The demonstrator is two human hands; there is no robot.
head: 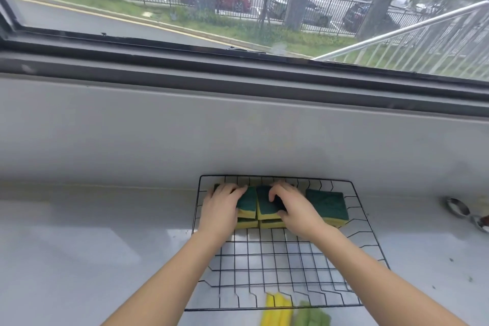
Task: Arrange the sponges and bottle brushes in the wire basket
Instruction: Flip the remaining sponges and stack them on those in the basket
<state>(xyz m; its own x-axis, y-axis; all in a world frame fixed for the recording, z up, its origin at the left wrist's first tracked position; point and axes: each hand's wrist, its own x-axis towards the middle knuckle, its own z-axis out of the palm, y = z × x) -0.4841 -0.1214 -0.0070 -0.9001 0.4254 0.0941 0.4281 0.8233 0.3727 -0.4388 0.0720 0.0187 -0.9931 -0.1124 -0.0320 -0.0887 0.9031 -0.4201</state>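
A black wire basket (275,259) lies on the grey counter. Yellow sponges with green scouring tops sit in stacks along its far side. My left hand (221,210) rests on the left sponge stack (247,204), fingers curled over its top. My right hand (292,209) grips the middle sponge stack (266,205), pressing it against the left one. A third sponge stack (328,206) sits apart to the right, untouched. At the near edge, outside the basket, lie a yellow brush (276,311) and a green brush (312,316), both blurred.
A grey wall rises behind the basket up to a dark window frame (238,71). A metal object (465,213) lies on the counter at the far right. The basket's near half shows bare wire grid.
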